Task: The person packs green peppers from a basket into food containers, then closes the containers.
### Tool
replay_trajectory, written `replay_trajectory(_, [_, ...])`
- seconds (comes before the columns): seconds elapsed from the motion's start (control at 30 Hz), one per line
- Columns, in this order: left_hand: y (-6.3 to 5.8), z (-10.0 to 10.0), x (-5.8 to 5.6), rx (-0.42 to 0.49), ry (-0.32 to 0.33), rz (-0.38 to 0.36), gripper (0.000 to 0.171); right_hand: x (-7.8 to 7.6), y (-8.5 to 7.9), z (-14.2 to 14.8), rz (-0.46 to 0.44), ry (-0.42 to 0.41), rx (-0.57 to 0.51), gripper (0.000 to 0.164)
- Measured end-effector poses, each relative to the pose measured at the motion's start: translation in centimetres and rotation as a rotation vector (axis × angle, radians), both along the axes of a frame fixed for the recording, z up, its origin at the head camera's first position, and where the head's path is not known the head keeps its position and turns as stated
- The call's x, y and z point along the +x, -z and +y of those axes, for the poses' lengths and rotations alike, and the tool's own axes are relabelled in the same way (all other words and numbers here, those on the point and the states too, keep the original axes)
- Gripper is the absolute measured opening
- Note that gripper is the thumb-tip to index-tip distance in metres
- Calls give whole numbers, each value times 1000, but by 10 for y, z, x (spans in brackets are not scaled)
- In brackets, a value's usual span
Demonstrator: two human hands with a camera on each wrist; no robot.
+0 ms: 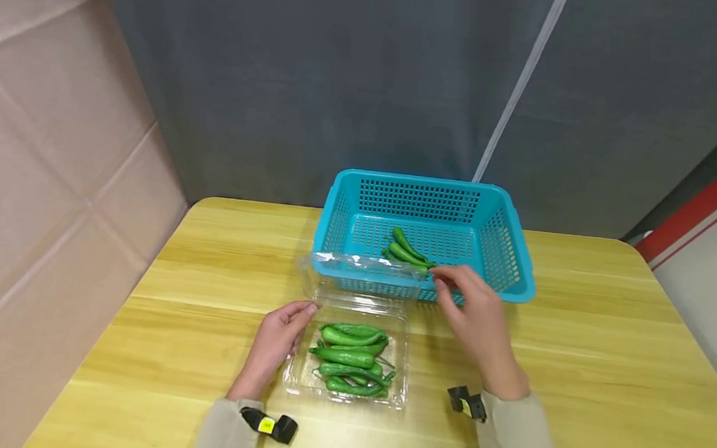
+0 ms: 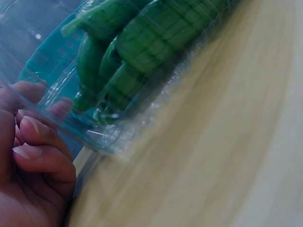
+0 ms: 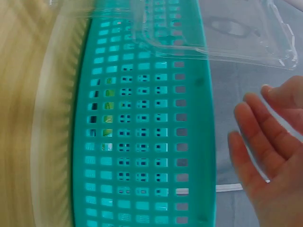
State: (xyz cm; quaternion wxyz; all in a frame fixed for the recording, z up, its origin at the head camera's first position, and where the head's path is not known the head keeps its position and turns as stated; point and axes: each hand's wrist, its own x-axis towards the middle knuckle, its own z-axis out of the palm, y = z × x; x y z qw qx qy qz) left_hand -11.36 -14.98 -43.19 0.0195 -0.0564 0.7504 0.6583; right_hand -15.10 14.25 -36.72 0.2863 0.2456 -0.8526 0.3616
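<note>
A clear plastic clamshell box (image 1: 404, 366) rests on the table with its lid (image 1: 368, 265) raised over the near rim of a turquoise basket (image 1: 521, 263). Several green peppers (image 1: 343, 357) lie side by side in the box. My left hand (image 1: 277, 336) grips the box at its far left corner; in the left wrist view, some fingertips (image 2: 31, 90) show through the plastic. Over the basket's near rim, my right hand (image 1: 477, 319) hovers beside the lid's right end, fingers loosely bent and holding nothing. The right wrist view shows a gap between its fingers (image 3: 255, 137) and the lid.
A few more green peppers (image 1: 406, 254) lie on the basket floor, partly behind the lid. The wooden table (image 1: 604, 366) ends at a grey curtain (image 1: 280, 93) behind the basket. A pale padded wall (image 1: 37, 181) runs along the left.
</note>
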Motion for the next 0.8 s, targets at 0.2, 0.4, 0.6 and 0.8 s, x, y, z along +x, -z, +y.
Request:
replay_trajectory(0.2, [-1, 1, 0, 2, -12, -9, 26, -8, 6, 4, -31, 24, 64, 16])
replay_trajectory(0.4, [-3, 1, 1, -3, -14, -4, 25, -15, 1, 11, -75, 24, 189, 21])
replay_trajectory(0.6, [-2, 0, 0, -14, -19, -5, 25, -19, -16, 15, -178, 3, 398, 27])
replay_trajectory(0.8, [12, -3, -5, 9, -17, -15, 28, -24, -36, 18, -237, -35, 552, 26])
